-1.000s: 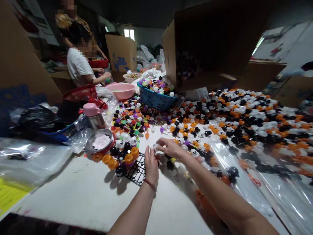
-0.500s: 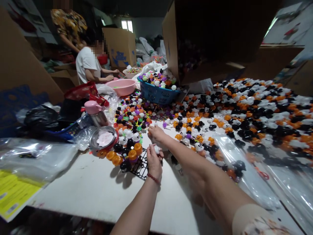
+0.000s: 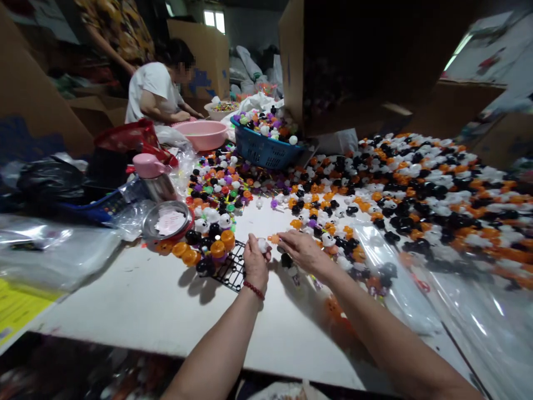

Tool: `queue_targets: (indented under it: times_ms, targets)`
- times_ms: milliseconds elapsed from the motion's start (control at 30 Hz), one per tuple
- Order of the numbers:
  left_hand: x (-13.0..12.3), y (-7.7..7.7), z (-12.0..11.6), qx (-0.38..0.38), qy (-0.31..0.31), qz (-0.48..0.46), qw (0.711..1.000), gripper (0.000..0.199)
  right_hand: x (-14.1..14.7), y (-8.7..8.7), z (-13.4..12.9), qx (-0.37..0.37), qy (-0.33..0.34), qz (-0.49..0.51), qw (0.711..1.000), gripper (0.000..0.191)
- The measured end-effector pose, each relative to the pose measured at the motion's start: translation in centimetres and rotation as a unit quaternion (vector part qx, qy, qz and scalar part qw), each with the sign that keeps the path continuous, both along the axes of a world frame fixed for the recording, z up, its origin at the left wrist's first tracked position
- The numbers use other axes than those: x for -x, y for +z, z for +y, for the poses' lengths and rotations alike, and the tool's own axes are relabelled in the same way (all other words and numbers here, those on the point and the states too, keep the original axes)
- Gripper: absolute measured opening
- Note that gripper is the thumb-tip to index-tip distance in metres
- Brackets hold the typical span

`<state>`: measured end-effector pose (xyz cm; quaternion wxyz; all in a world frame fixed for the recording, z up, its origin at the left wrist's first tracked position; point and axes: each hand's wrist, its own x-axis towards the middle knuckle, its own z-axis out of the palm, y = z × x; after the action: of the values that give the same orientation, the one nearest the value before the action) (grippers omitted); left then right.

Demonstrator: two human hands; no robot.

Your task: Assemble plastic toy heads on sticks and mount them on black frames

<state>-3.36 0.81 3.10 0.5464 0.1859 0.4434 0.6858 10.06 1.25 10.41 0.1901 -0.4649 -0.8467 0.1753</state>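
My left hand [image 3: 255,264], with a red bead bracelet at the wrist, is closed around a small white plastic figure [image 3: 262,245]. Pinched in my right hand [image 3: 303,251] is a small orange plastic piece [image 3: 273,239], its tip close to the white figure. Whether the two touch I cannot tell. Left of my left hand lies a black grid rack [image 3: 234,272]. Orange pumpkin pieces [image 3: 217,249], black pieces and white skull-like pieces stand on or beside it.
A large heap of orange, black and white figures [image 3: 400,194] covers the right side, by clear plastic bags [image 3: 387,283]. Behind stand a blue basket [image 3: 266,150] and a pink basin [image 3: 202,134]. A flask [image 3: 152,175] and round tin [image 3: 167,219] stand left. Two people are beyond.
My right hand has come back from the small pieces farther up the table, now with the orange piece beside my left hand. My left hand still holds the white figure. The view has shifted slightly.
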Motion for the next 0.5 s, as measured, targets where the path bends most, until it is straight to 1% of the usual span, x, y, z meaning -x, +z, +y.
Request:
queue_targets:
  times_ms: [67, 167, 267, 500]
  targets:
    - [-0.1, -0.1, -0.1, -0.009, 0.0, 0.016, 1.0, 0.06, -0.4, 0.4, -1.3, 0.013, 0.002, -0.001, 1.0, 0.024]
    - [-0.3, -0.2, -0.3, -0.017, -0.013, 0.051, 0.998, 0.059, -0.4, 0.4, -2.1, 0.024, -0.018, -0.013, 0.999, 0.025]
    - [-0.4, -0.4, -0.4, -0.011, -0.03, 0.07, 0.997, 0.057, -0.4, 0.3, -2.2, 0.032, -0.019, -0.001, 0.999, 0.026]
    - [-0.6, -0.8, -0.4, 0.023, -0.05, 0.051, 0.997, 0.054, -0.7, 0.6, -2.1, 0.064, -0.008, -0.002, 0.998, 0.026]
